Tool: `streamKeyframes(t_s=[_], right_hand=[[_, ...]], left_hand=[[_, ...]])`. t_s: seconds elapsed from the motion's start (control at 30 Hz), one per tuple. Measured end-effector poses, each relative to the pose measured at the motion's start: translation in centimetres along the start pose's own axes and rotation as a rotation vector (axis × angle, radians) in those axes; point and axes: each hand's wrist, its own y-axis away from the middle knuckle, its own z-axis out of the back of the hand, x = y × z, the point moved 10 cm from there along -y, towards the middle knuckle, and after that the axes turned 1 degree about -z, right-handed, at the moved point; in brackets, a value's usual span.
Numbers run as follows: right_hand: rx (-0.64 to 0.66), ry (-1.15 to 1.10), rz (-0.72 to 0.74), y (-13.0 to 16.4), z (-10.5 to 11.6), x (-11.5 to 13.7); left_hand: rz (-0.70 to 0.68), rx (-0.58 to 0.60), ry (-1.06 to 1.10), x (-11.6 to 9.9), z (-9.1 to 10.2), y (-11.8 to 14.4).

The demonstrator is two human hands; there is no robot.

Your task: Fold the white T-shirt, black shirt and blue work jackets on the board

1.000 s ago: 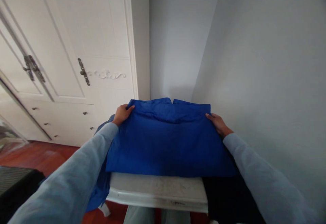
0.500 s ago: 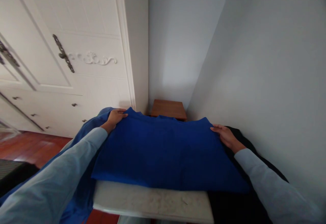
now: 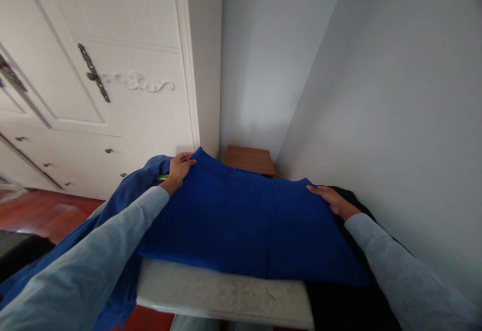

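Observation:
A blue piece of fabric (image 3: 244, 220), perhaps a garment, is spread across a narrow pale board (image 3: 222, 291). At its far left corner my left hand (image 3: 178, 170) pinches the edge, and that corner is lifted into a point. My right hand (image 3: 331, 198) grips the far right edge between thumb and fingers. More blue cloth (image 3: 120, 205) hangs over the left side, under my left forearm, with a bit of yellow-green beside my wrist. Black cloth (image 3: 346, 306) lies under the right end of the blue fabric and beneath my right arm.
A white wardrobe (image 3: 150, 29) with dark metal handles stands at the left. Grey walls (image 3: 395, 95) meet in a corner beyond the board. A small brown wooden table (image 3: 248, 159) sits in that corner. Reddish wooden floor (image 3: 68, 215) shows at lower left.
My left hand has raised the fabric's far left corner and brought it slightly inward to the right. My right hand has shifted a little to the left, still holding its edge.

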Motion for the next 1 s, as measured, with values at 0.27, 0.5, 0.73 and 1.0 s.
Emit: streamKeyframes(t_s=[0.27,0.5,0.73,1.0], right_hand=[[-0.268,-0.046,0.143,-1.7,1.4,0.2],[-0.328,0.287,0.138,-3.3,1.5,0.1],[-0.439,0.794,0.521,-1.7,-2.4,5.8],[0.194,1.281,0.852,0.7,-25.1,5.0]], left_hand=[[-0.093,-0.107,-0.412,-0.7,0.2,-0.7],[-0.224,0.096,-0.801,-0.3,-3.4,1.3],[-0.66,0.529,-1.035,-3.3,-11.6,6.6],[-0.697,0.759,-0.994,-0.7,-21.7,11.3]])
